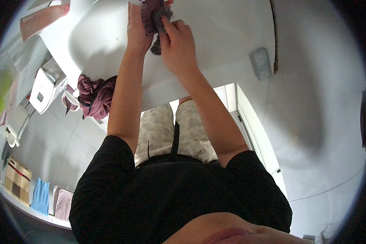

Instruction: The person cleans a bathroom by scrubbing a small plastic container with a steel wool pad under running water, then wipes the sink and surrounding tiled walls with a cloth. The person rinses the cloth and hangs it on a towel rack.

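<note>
Black T-shirt (179,195) foremost; purple fabric piece (148,20) between two bare hands

Item one, purple fabric piece: far end of the view, above a white washbasin (219,61); dark grey fluff (156,47) along its right side and hanging below it. Left hand (139,34): at the left side of the piece, thumb edge outward; its fingers are mostly hidden behind the fabric, and whether they are closed or apart cannot be told. Right hand (179,44): on the opposite side, knuckles up, fingers and thumb clamped on the fluff. Item two, maroon cloth (97,97): crumpled, dark-trimmed, at the near edge of the basin, just left of the left forearm. Item three, grey-blue block (260,64): rounded corners, material unclear, on the basin's right side, well apart from the hands. Item four, pale pink bottle (40,23): reddish cap, tilted in view, upper left. Clothing: pale patterned trousers (156,126) with dark drawstring, beneath the forearms. Left-hand background: white toilet (40,91); at lower left, in a row, checked beige towel (18,183), blue towel (40,197) and mauve ribbed towel (64,205)
</note>
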A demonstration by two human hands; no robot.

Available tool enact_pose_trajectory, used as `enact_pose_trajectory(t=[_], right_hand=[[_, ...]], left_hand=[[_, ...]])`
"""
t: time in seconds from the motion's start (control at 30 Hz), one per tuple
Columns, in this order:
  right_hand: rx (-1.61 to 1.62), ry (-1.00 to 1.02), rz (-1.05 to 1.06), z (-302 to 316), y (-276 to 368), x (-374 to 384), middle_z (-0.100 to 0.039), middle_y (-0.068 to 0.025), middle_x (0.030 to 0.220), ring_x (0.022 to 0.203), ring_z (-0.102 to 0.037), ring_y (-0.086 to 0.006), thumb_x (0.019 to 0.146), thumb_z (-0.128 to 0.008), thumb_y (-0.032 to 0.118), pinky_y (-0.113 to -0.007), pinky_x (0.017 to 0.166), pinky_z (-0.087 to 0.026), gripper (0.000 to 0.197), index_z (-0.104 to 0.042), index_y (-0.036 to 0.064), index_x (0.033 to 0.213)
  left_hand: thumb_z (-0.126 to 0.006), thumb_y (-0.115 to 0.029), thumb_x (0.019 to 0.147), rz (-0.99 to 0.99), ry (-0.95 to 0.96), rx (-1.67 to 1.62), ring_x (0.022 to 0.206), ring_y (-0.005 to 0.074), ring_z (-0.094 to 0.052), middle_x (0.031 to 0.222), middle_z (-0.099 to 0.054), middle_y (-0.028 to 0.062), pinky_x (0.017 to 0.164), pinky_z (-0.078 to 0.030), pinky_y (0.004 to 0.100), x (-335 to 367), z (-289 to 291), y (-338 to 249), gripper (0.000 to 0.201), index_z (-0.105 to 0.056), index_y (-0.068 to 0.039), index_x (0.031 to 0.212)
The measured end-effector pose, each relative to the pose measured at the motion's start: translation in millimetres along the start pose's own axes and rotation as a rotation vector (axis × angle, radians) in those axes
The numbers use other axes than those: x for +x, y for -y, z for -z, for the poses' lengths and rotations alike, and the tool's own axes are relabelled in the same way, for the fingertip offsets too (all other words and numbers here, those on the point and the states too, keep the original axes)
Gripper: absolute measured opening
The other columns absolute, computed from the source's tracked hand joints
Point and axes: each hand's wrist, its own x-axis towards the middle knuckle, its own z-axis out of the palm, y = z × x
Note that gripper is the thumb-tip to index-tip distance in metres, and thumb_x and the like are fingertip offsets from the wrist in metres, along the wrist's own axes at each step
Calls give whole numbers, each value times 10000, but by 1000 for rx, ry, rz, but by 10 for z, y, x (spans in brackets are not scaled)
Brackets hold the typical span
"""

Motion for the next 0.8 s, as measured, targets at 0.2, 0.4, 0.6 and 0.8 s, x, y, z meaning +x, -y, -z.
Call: enact_pose_trajectory(t=[0.2, 0.4, 0.6, 0.8], right_hand=[[-222, -40, 22, 136, 68, 546, -610, -167, 1074, 959, -596, -350, 960, -573, 140, -491, 846, -488, 412, -617, 1, 1346], [-291, 28, 7, -20, -1, 258, -623, -148, 1076, 974, -596, -336, 884, -689, 173, -497, 852, -475, 445, -628, 62, 1311], [-335, -96, 133, -26, -57, 257, -648, -137, 1038, 933, -616, -340, 904, -648, 155, -487, 829, -486, 445, -627, 94, 1344], [-302, -66, 26, -102, 8, 339, -663, -126, 1017, 919, -617, -343, 896, -647, 147, -490, 828, -486, 417, -650, 95, 1310]], left_hand=[[-501, -484, 1072, -155, 209, -17, 1165, 280, -629, 1325, -570, 150, 983, -545, 425, 74, 85, 211, 627, -341, -110, 1548], [-476, -512, 1075, -189, 183, 117, 1178, 276, -607, 1349, -553, 152, 1017, -509, 420, 3, 123, 146, 684, -305, -82, 1579], [-457, -453, 1096, -202, 162, 134, 1160, 278, -620, 1320, -563, 151, 997, -517, 423, 10, 145, 202, 633, -331, -60, 1575], [-449, -407, 1107, -204, 117, 217, 1223, 301, -606, 1364, -552, 162, 979, -539, 431, 22, 273, 237, 572, -353, -87, 1571]])
